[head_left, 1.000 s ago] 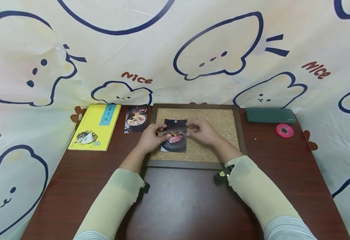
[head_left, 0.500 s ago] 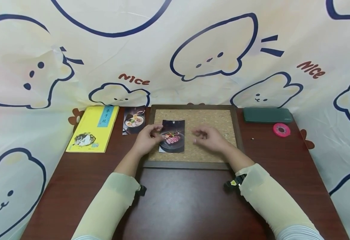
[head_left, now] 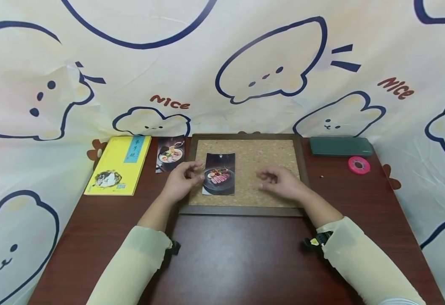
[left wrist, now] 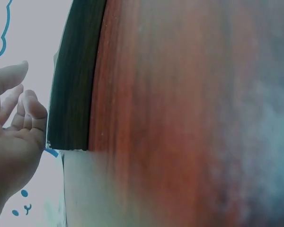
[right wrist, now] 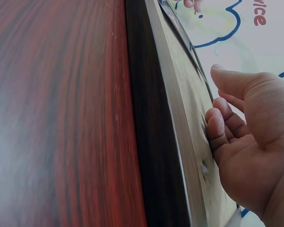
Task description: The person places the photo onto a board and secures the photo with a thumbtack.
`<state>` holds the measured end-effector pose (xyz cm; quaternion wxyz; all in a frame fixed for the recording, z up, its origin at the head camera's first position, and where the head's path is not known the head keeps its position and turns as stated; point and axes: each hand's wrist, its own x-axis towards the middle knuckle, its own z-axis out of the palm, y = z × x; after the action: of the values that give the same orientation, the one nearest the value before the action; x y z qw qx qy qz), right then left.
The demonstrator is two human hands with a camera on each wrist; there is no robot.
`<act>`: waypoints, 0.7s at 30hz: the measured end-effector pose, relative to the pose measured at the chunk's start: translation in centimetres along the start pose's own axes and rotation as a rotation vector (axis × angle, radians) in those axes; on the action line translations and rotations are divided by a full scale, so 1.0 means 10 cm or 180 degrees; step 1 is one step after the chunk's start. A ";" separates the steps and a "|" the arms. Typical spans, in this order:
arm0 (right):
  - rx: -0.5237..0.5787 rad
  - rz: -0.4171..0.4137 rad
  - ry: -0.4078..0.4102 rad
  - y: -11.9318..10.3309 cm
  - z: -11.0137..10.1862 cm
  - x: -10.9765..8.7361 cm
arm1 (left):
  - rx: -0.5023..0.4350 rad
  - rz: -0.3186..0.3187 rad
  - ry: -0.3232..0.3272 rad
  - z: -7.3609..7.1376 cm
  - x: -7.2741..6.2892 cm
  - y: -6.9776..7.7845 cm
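A photo card of sliced meat in a dark pan [head_left: 219,177] lies on the left part of the framed cork board [head_left: 269,148], with a small pale pin at its top edge. My left hand [head_left: 181,180] is just left of the card, over the board's left frame, fingers loosely bent and holding nothing. To the right, my right hand [head_left: 281,183] hovers over bare cork, apart from the card, thumb and fingers spread with nothing between them. Both wrist views show loosely curled, unfilled fingers: the left hand [left wrist: 16,127] and the right hand [right wrist: 255,127].
Left of the board lie a ramen photo card [head_left: 170,154] and a yellow book [head_left: 119,165]. A green case [head_left: 340,146], a pink ring-shaped item [head_left: 358,165] and a tiny object [head_left: 322,176] lie to its right. A patterned cloth [head_left: 260,38] hangs behind the table [head_left: 226,258].
Both hands have let go of the meat photo card and drawn apart, the left hand leftward and the right hand rightward. The card stays on the board.
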<state>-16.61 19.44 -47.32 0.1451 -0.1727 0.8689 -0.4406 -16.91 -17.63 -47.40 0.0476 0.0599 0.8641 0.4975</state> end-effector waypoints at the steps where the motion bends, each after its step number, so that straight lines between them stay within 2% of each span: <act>1: -0.0009 -0.0007 -0.0004 0.02 -0.02 -0.03 | -0.0008 0.0003 -0.0002 -0.01 -0.01 0.00; 8: -0.0034 -0.0004 0.0071 0.12 -0.14 -0.18 | 0.0009 -0.0011 0.0013 -0.10 -0.03 -0.01; 21: -0.0060 0.0083 0.0205 0.25 -0.28 -0.38 | 0.0169 -0.0369 0.0118 -0.31 -0.03 -0.05</act>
<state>-14.73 24.52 -47.40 0.1212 -0.1485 0.8794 -0.4358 -17.05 -20.60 -46.26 0.0587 0.0018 0.8797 0.4719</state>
